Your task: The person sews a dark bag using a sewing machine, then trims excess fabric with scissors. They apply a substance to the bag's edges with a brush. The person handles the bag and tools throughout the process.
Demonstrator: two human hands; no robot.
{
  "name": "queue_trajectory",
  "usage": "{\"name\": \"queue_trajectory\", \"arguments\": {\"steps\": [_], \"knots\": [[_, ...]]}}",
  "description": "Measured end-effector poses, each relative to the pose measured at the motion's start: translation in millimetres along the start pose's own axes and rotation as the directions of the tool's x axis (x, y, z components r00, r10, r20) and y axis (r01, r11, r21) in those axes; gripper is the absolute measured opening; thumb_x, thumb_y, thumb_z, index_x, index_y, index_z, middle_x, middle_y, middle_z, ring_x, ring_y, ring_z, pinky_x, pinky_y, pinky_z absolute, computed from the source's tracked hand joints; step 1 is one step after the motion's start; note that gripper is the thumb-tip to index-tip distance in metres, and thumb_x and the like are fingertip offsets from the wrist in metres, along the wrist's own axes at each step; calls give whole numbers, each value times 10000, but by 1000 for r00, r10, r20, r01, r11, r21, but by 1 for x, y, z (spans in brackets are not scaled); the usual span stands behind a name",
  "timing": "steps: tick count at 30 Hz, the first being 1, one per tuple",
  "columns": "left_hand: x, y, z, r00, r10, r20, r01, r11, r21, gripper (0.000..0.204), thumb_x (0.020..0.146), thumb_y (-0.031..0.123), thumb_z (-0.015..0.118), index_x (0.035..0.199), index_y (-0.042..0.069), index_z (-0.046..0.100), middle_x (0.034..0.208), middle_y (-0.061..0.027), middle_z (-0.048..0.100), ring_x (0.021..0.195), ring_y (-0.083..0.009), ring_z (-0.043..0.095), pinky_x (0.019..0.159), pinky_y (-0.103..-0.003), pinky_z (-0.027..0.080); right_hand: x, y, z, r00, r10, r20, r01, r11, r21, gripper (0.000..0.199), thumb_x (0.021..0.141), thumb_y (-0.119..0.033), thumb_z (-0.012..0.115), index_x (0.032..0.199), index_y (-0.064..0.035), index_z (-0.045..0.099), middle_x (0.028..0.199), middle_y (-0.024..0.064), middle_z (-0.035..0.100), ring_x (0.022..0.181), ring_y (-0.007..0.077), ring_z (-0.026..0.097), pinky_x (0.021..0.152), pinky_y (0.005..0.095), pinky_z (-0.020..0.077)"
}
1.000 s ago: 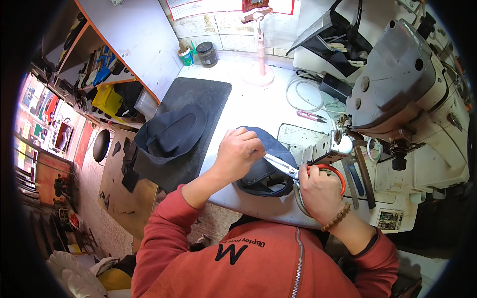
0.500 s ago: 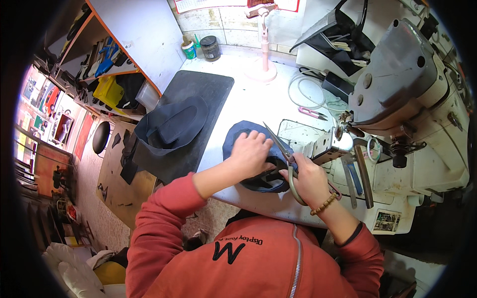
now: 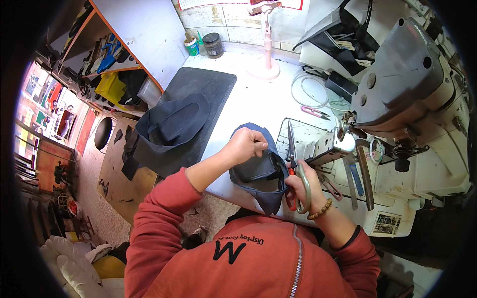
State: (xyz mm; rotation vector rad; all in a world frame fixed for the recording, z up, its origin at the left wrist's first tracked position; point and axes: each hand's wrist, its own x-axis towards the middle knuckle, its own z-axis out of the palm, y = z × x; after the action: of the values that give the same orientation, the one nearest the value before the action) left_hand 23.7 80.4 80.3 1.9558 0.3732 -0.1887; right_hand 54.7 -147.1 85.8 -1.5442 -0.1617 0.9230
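A dark blue fabric piece (image 3: 248, 171), shaped like an open pouch with a black inner part, lies at the near edge of the white table. Over its far rim, my left hand (image 3: 246, 146) has its fingers pinched together. Whatever sits between those fingertips, if anything, is too small to make out. My right hand (image 3: 304, 183) is closed round large scissors (image 3: 292, 141), beside the fabric's right side. Their blades point away from me, and a red handle part shows below the palm. A similar blue piece (image 3: 174, 124) rests on the black mat (image 3: 211, 82).
A sewing machine (image 3: 397, 84) stands at the right. Thread snips (image 3: 315, 112) and a white cable (image 3: 298, 92) lie behind the fabric. Long metal tools (image 3: 365, 179) lie by the machine. A pink stand (image 3: 267, 54) and a dark jar (image 3: 212, 45) are at the back.
My left hand has lifted off the fabric and closed its fingers. The fabric's opening now shows, with a flap hanging toward me. The scissors have turned more upright, and their red part has come into view.
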Motion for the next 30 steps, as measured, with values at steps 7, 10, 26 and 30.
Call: {"name": "queue_trajectory", "arguments": {"steps": [7, 10, 26, 30], "knots": [[-15, 10, -6, 994, -22, 111, 24, 1000, -19, 160, 911, 117, 579, 890, -4, 681, 634, -34, 617, 563, -101, 539, 545, -249, 453, -1, -1, 2, 1000, 19, -6, -18, 999, 50, 315, 758, -16, 563, 1064, 17, 495, 654, 47, 541, 411, 140, 522, 396, 267, 429], [-25, 15, -11, 992, -12, 125, 18, 999, -47, 186, 926, 134, 564, 864, -9, 666, 605, -16, 565, 545, -85, 489, 517, -247, 412, -1, 0, 2, 1000, 11, -12, -10, 999, 36, 316, 757, -13, 562, 1064, 21, 494, 651, 48, 543, 413, 140, 524, 395, 268, 428], [-40, 17, 15, 825, 565, -25, -457, 691, 559, 178, 745, 128, 731, 902, 68, 669, 889, -54, 600, 902, -243, 575, 749, -365, 480, 2, 14, 4, 999, 16, 49, -16, 1000, -2, 327, 776, -34, 567, 1096, -10, 504, 647, 39, 535, 441, 127, 515, 429, 261, 443], [-27, 14, 10, 861, 509, 0, -473, 799, 371, 108, 765, 116, 715, 831, 43, 670, 813, -61, 582, 796, -228, 585, 703, -336, 480, 2, 15, 5, 999, 17, 34, -17, 1000, 10, 327, 776, -33, 566, 1097, -12, 505, 649, 39, 539, 441, 127, 515, 429, 262, 443]]}}
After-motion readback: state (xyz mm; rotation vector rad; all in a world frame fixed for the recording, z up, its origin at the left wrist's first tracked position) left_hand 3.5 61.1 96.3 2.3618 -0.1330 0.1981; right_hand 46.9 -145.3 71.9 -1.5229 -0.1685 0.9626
